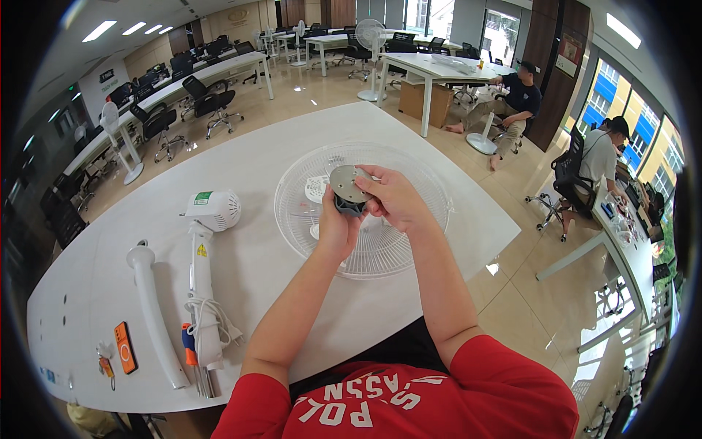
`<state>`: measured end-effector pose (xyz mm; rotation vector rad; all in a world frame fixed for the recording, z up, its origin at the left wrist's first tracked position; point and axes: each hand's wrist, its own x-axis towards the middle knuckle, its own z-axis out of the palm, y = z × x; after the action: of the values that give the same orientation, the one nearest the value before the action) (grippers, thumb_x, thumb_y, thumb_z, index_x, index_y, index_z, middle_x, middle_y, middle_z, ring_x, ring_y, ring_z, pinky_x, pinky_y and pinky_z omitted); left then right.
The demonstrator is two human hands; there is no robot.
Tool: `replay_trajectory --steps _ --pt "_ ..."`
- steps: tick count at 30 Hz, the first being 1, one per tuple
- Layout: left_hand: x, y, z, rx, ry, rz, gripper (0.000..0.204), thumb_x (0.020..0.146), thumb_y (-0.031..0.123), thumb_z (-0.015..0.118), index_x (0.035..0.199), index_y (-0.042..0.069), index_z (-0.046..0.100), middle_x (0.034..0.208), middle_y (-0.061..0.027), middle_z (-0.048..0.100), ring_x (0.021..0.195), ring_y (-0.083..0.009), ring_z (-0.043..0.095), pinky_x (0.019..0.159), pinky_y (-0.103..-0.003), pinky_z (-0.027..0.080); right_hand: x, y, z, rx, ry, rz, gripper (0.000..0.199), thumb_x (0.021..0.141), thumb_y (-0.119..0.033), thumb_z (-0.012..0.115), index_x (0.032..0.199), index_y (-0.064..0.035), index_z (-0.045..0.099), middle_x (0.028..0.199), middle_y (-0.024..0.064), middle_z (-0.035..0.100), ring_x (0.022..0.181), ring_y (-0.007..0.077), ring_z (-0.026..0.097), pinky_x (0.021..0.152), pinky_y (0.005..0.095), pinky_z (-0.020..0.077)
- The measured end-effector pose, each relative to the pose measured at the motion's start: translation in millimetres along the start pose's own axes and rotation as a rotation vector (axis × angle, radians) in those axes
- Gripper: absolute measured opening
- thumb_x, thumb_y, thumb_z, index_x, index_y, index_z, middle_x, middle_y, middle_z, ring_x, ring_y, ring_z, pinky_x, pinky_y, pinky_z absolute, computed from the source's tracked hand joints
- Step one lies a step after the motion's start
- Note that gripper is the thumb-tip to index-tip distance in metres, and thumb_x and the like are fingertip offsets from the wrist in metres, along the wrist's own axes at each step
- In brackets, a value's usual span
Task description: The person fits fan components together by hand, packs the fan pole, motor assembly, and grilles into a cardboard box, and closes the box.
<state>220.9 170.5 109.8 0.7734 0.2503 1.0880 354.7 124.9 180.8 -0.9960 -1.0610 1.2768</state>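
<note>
Over the white wire fan guard, both my hands grip a round metal disc with small holes, joined to a dark grey plastic part beneath it. My left hand cups the piece from the left and below. Against the disc's right edge press the thumb and fingers of my right hand. Inside the guard, behind my left hand, lies a small white perforated part. What lies under my wrists is partly hidden.
To the left lie a white fan motor head on its pole, a power cord, a blue-and-orange handled tool and a white tube. An orange phone sits farther left, beside keys. Two people sit at right.
</note>
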Motion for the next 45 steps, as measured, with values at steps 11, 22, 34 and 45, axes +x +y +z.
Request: replay_trajectory --steps 11,22,34,45 --pt "-2.0 5.3 1.3 0.008 -0.051 -0.016 0.061 0.113 0.048 0.013 0.137 0.012 0.056 0.118 -0.0065 0.068 0.105 -0.0202 0.064 0.099 -0.043 0.049 -1.4 -3.5 -5.0 -0.035 -0.044 0.024 0.054 0.102 -0.021 0.073 0.147 0.0023 0.056 0.083 -0.0009 0.062 0.058 0.0056 0.047 0.051 0.0241 0.0343" --pt "3.5 -2.2 -7.5 -0.15 0.04 -0.103 0.06 0.115 0.049 0.02 0.146 0.007 0.049 0.141 -0.0119 0.059 0.126 -0.0233 0.059 0.109 -0.044 0.051 20.1 -6.5 -23.5 -1.001 0.004 -0.623 0.038 0.095 -0.02 0.077 0.132 -0.0142 0.075 0.134 0.0125 0.067 0.104 0.0212 0.069 0.083 0.0326 0.0568" --pt "0.4 4.1 -7.4 -0.14 0.027 -0.189 0.055 0.115 0.046 0.02 0.15 0.011 0.045 0.143 -0.0104 0.057 0.125 -0.0213 0.059 0.105 -0.043 0.052 28.1 -84.5 -10.6 -1.339 -0.601 -0.304 0.056 0.085 -0.038 0.086 0.133 -0.0117 0.071 0.131 0.0142 0.071 0.114 0.0267 0.07 0.088 0.039 0.0584" --pt "-4.7 10.3 3.9 -0.137 -0.005 -0.213 0.049 0.116 0.042 0.025 0.15 0.013 0.044 0.146 -0.009 0.053 0.132 -0.0232 0.053 0.109 -0.048 0.048 26.9 -91.7 4.5 -1.55 -0.348 -0.309 0.084 0.083 -0.069 0.072 0.138 -0.0052 0.064 0.11 0.0207 0.077 0.103 0.0373 0.075 0.093 0.046 0.0578"
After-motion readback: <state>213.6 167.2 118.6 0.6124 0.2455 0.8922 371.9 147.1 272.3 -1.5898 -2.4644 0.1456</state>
